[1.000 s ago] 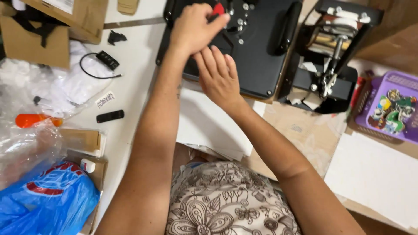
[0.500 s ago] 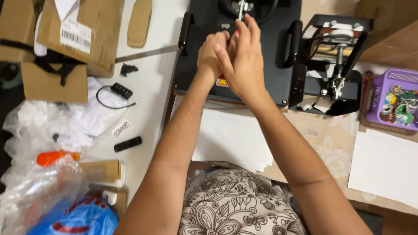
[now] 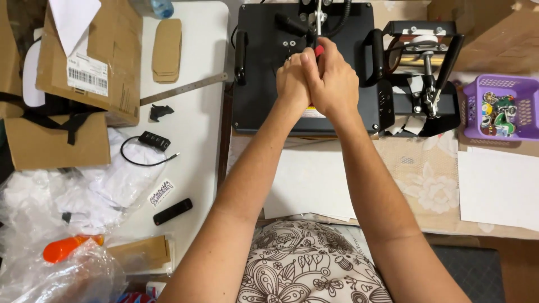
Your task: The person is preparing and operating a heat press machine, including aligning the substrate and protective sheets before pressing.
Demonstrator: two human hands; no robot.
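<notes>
Hands clasped together, left hand (image 3: 292, 81) and right hand (image 3: 332, 84) gripping red handle (image 3: 319, 50) above black press (image 3: 264, 95).

A white desk (image 3: 196, 73) stands on the left under even, soft light; beside its right edge, another desk wears a beige floral cloth (image 3: 432, 185).

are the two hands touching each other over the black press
Touching. The head view shows the left hand and right hand pressed together, wrapped around a red-tipped handle above the black press, no gap between them.
</notes>
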